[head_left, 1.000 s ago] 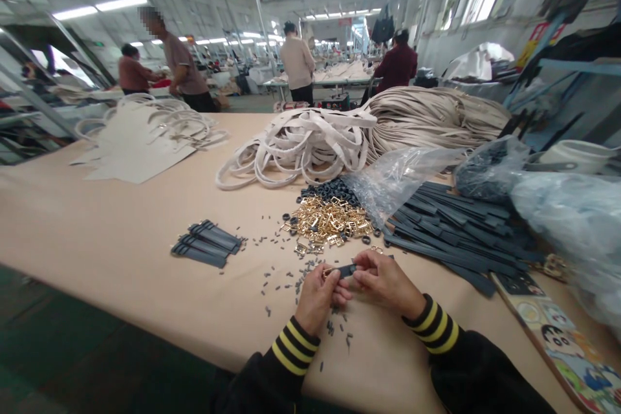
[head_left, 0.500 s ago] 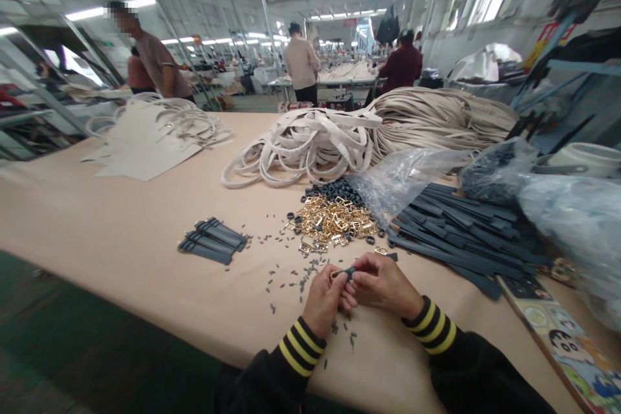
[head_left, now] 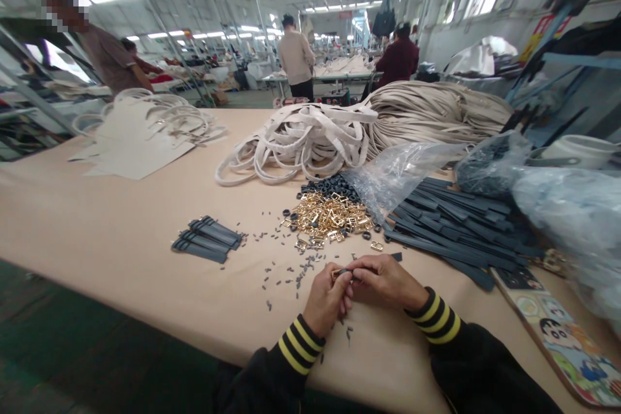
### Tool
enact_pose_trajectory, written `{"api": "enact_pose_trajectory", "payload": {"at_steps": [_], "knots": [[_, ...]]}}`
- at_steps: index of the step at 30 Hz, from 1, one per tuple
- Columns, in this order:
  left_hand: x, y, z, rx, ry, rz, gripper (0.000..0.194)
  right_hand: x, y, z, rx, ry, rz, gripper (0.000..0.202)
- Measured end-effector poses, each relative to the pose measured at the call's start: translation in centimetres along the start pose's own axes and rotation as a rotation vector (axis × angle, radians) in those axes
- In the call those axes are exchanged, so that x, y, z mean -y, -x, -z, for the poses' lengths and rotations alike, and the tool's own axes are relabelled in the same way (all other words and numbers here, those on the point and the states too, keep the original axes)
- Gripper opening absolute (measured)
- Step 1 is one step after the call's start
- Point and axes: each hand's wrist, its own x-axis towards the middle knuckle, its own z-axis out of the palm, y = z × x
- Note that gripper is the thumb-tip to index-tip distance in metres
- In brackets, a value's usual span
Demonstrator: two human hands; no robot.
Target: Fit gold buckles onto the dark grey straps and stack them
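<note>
My left hand [head_left: 326, 301] is closed on a small gold buckle [head_left: 336, 274], pinched between thumb and fingers. A dark leather strap [head_left: 346, 273] runs at the buckle, and my right hand [head_left: 388, 281] pinches it from the other side. A dark strap end [head_left: 397, 257] shows just beyond the right hand; whether it belongs to the same strap I cannot tell. Past the hands lies a heap of gold buckles [head_left: 334, 215] with black loops [head_left: 334, 187] behind it. Several small dark bits [head_left: 301, 265] are scattered left of the hands.
Finished-looking buckled straps [head_left: 206, 239] lie at left, loose dark straps [head_left: 451, 226] at right. Behind are pale webbing coils [head_left: 301, 142], a plastic bag [head_left: 402, 171] and pale sheets [head_left: 136, 142]. An illustrated board [head_left: 557, 336] rests near the right edge. People stand beyond the table.
The person at the far left has moved further left. My view has shifted slightly; both hands stay together at the buckle and strap, with small finger movements.
</note>
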Motion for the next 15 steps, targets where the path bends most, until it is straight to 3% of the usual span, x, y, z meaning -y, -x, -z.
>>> {"api": "enact_pose_trajectory", "payload": {"at_steps": [2, 5, 6, 8, 11, 15], "knots": [[-0.3, -0.1, 0.2, 0.009, 0.016, 0.02, 0.026, 0.0, 0.2, 1.0, -0.042, 0.094, 0.054, 0.018], [-0.7, -0.2, 0.5, 0.023, 0.043, 0.056, 0.026, -0.2, 0.5, 2.6, -0.244, 0.305, 0.095, 0.021], [-0.8, -0.2, 0.6, 0.029, 0.051, 0.069, 0.026, -0.3, 0.6, 3.1, -0.26, 0.37, 0.083, 0.023], [-0.9, -0.2, 0.8, 0.045, 0.067, 0.091, 0.026, -0.5, 0.9, 3.8, -0.148, 0.462, 0.017, 0.022], [-0.8, -0.2, 1.0, 0.077, 0.077, 0.105, 0.026, -0.3, 1.2, 4.3, 0.145, 0.485, -0.1, 0.02], [-0.7, -0.1, 1.1, 0.123, 0.06, 0.11, 0.027, 0.3, 1.4, 4.0, 0.328, 0.317, -0.172, 0.023]]}}
